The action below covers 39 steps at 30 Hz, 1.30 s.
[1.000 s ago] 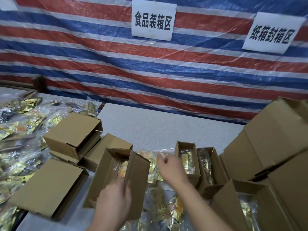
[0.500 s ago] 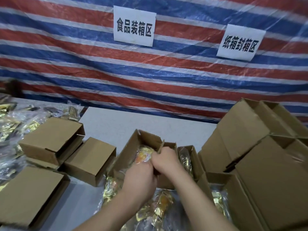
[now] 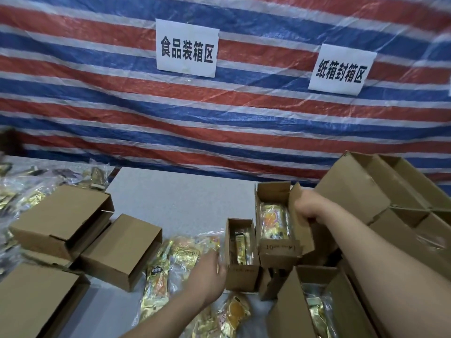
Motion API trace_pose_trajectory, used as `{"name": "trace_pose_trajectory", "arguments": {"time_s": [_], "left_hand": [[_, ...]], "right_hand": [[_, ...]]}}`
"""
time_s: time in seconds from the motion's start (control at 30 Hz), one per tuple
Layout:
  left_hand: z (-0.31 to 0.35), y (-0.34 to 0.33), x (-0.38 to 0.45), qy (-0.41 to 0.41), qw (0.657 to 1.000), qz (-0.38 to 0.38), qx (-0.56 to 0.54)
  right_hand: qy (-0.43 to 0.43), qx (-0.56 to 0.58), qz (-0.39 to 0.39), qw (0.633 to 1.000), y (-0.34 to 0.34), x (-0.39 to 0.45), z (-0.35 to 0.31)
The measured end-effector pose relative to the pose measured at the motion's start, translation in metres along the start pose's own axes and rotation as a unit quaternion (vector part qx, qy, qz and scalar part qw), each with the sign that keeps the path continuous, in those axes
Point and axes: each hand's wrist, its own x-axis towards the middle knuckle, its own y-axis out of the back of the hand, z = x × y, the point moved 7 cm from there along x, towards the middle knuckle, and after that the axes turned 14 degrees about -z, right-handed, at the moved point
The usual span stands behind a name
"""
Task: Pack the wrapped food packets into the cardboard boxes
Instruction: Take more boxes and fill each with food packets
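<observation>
The right hand [image 3: 308, 208] is closed on the side flap of an open box [image 3: 275, 228] of plain brown corrugated card, fingers curled over the flap's edge. Inside that box lies one glossy packet [image 3: 274, 222], gold and orange foil under clear wrap. The left hand [image 3: 207, 276] is blurred, reaching over loose packets [image 3: 170, 264] on the grey table [image 3: 180, 198]; whether it grips one cannot be told. Those packets are crinkled, shiny, flat pouches, too jumbled to count.

Touching the held box on its left stands a narrow open box [image 3: 241, 272] with a gold packet upright in it. Nearer the camera a third open box [image 3: 300, 306] also holds foil packets. At the left lie three closed, flat rectangular boxes [image 3: 61, 215], matte brown, beside a heap of pouches [image 3: 22, 191] in clear plastic. At the right rises a stack of empty boxes [image 3: 380, 196], roughly four. Behind hangs a crinkled tarp [image 3: 97, 93] striped red, white and blue, with two white paper signs [image 3: 187, 48]
</observation>
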Motion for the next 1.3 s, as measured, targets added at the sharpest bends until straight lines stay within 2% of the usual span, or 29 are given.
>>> {"name": "trace_pose_trajectory", "arguments": {"time_s": [0.1, 0.23, 0.43, 0.67, 0.9, 1.07, 1.2, 1.3], "left_hand": [[-0.01, -0.017, 0.031, 0.042, 0.998, -0.03, -0.035], [-0.011, -0.03, 0.066, 0.068, 0.996, -0.05, -0.026], [-0.008, -0.052, 0.091, 0.054, 0.993, -0.081, -0.063], [0.005, -0.062, 0.083, 0.045, 0.995, -0.081, -0.037], [-0.012, -0.063, 0.081, 0.044, 0.991, -0.124, -0.02], [-0.037, -0.048, 0.068, 0.044, 0.993, -0.11, -0.028], [-0.08, -0.024, 0.04, 0.058, 0.996, -0.064, 0.012], [-0.12, -0.006, 0.004, 0.076, 0.996, -0.033, 0.04]], "right_hand": [[-0.019, -0.015, -0.014, 1.0, 0.0, 0.011, 0.007], [-0.044, -0.013, -0.017, 0.999, -0.007, 0.026, 0.027], [-0.043, -0.102, 0.064, 0.992, -0.012, 0.035, 0.045], [-0.044, -0.158, 0.079, 0.983, -0.013, 0.042, 0.04], [-0.036, -0.196, 0.12, 0.973, -0.008, 0.031, 0.025], [0.032, -0.239, 0.178, 0.954, -0.002, 0.014, -0.01], [0.158, -0.251, 0.236, 0.926, -0.022, -0.012, -0.067], [0.236, -0.202, 0.188, 0.932, -0.069, -0.023, -0.101]]}}
